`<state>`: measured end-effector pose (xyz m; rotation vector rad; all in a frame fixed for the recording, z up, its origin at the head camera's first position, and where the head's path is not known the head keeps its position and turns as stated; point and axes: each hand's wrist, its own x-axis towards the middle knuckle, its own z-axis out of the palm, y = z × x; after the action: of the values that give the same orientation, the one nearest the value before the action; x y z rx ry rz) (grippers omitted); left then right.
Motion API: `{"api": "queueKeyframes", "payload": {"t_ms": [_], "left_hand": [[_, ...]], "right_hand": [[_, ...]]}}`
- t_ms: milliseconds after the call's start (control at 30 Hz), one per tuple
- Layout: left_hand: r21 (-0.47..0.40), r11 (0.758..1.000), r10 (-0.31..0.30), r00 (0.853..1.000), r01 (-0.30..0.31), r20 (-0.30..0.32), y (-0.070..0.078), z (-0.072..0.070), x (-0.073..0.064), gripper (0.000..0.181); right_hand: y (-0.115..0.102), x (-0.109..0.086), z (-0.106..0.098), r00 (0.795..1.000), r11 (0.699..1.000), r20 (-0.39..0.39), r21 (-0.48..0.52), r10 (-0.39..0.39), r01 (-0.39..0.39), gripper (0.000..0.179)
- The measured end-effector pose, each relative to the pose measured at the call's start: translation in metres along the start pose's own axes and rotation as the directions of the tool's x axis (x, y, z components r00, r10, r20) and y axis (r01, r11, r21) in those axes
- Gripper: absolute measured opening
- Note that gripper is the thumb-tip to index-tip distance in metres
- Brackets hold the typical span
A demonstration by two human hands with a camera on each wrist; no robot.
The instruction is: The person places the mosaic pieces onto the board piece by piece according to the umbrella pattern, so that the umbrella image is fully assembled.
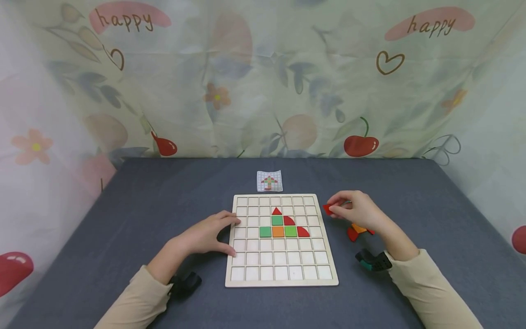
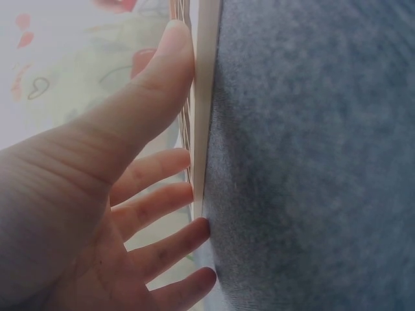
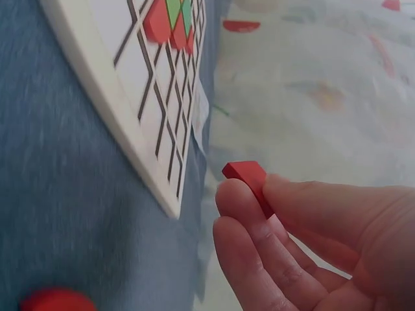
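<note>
Beige fabric sleeves (image 1: pixel 139 294) sit nearest, either side of the pale wooden grid board (image 1: pixel 282 283). Left grip (image 1: pixel 203 235) is relaxed, touching the board's left edge; right grip (image 1: pixel 356 209) pinches a small flat red block (image 1: pixel 327 209) just off its right edge. Looks mid-placement to me; next move probably needs lining it up over a square.

The left hand (image 1: pixel 200 235) lies spread, left of frame centre. The right hand (image 1: pixel 356 211) pinches, right of centre.
</note>
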<state>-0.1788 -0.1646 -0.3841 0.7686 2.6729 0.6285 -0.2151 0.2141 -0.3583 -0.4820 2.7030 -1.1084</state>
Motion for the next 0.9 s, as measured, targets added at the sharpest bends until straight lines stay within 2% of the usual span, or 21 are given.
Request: {"api": "queueKeyframes", "payload": {"t_ms": [567, 900], "left_hand": [[0.125, 0.991, -0.055, 0.998, 0.057, -0.023, 0.005, 0.0, 0.001, 0.08], [0.122, 0.99, -0.064, 0.998, 0.067, -0.028, 0.008, -0.001, 0.001, 0.076]], "right_hand": [[-0.032, 0.023, 0.039, 0.986, 0.984, 0.072, -0.083, -0.149, 0.155, 0.012], [-0.05, 0.036, 0.059, 0.974, 0.977, 0.123, -0.066, -0.192, 0.201, 0.007]]}}
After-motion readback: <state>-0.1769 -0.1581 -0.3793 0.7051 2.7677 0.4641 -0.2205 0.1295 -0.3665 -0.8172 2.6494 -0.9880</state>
